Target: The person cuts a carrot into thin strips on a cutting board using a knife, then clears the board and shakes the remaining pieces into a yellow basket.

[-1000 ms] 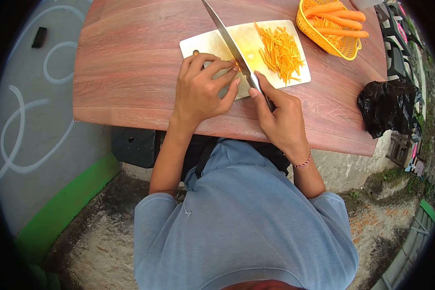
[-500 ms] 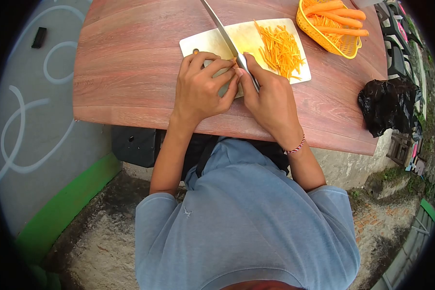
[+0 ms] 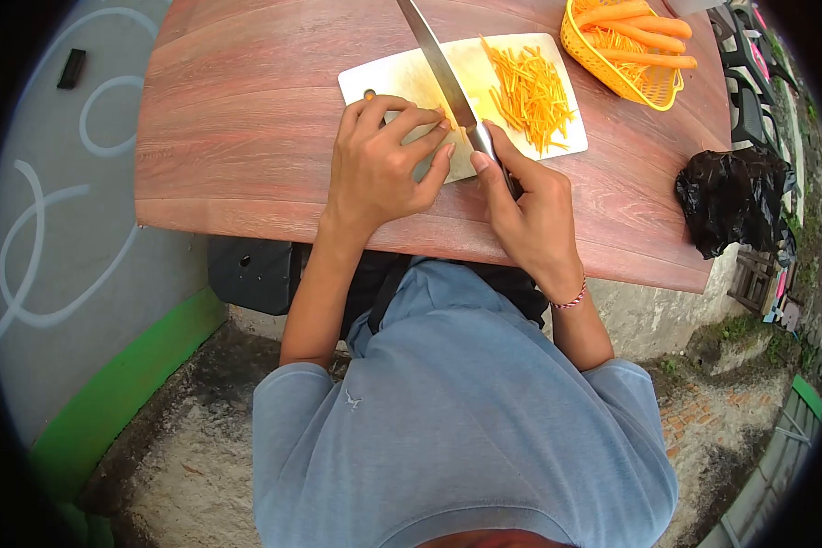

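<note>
My right hand (image 3: 532,205) is wrapped round the handle of a kitchen knife (image 3: 440,68), whose long blade slants up and left across the white cutting board (image 3: 388,78). My left hand (image 3: 379,160) rests on the board to the left of the blade, fingers curled and tips pressed down on a small orange piece of carrot (image 3: 444,119), mostly covered by the fingers. A gap separates those fingertips from the blade. On the board's right side lies a pile of thin carrot strips (image 3: 534,96).
A yellow plastic basket (image 3: 603,64) holding whole peeled carrots (image 3: 653,41) and more strips stands at the back right of the wooden table (image 3: 237,119). A black plastic bag (image 3: 731,196) sits at the right edge. Dark chairs (image 3: 749,100) stand beyond.
My right hand and the knife have shifted right, away from my left fingertips, and the thumb has moved apart from them. My left hand has hardly moved.
</note>
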A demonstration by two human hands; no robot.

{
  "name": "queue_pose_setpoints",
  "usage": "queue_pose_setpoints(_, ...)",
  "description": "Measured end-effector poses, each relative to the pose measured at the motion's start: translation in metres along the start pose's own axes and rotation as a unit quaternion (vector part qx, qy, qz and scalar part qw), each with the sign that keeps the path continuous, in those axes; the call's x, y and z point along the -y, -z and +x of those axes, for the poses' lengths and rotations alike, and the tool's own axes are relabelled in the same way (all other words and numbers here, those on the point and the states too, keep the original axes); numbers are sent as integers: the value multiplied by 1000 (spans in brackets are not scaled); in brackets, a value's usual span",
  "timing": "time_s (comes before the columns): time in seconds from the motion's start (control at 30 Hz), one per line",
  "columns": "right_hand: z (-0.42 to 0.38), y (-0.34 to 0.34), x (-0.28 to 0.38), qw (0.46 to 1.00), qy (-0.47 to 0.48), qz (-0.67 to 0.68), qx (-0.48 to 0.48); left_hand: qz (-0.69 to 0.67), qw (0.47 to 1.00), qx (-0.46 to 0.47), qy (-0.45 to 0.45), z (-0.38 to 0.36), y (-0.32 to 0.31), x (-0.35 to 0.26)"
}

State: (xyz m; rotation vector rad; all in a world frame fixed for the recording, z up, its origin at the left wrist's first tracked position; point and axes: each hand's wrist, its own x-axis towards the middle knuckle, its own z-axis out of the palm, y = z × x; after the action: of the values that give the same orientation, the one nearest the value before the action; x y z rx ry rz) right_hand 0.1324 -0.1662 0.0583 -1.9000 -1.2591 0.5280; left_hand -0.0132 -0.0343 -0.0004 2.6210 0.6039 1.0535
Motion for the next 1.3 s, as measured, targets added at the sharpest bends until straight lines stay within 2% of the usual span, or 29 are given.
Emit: queue_pose_setpoints(1.3,-11,0,-2,997,53,-61,17,-42,999,-2,14,1,-3,3)
